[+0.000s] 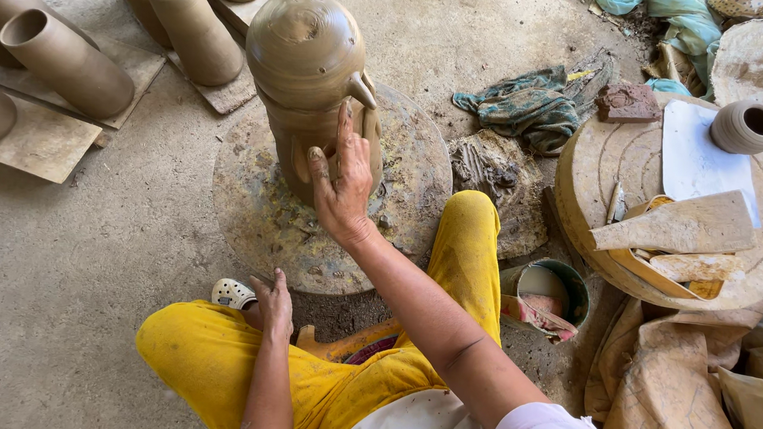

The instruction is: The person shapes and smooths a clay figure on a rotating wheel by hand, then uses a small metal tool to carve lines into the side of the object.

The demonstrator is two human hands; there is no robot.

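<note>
A tall brown clay vessel with a domed top and a small spout stands on a round potter's wheel set in the floor. My right hand is pressed flat against the vessel's lower right side, fingers spread and pointing up. My left hand rests on my knee by the near edge of the wheel, fingers loosely curled, holding nothing. I sit on the ground in yellow trousers.
Several clay cylinders lie on boards at the upper left. A round board at right carries a small clay pot, paper and flat tools. A small bucket, a rag and sacks are nearby.
</note>
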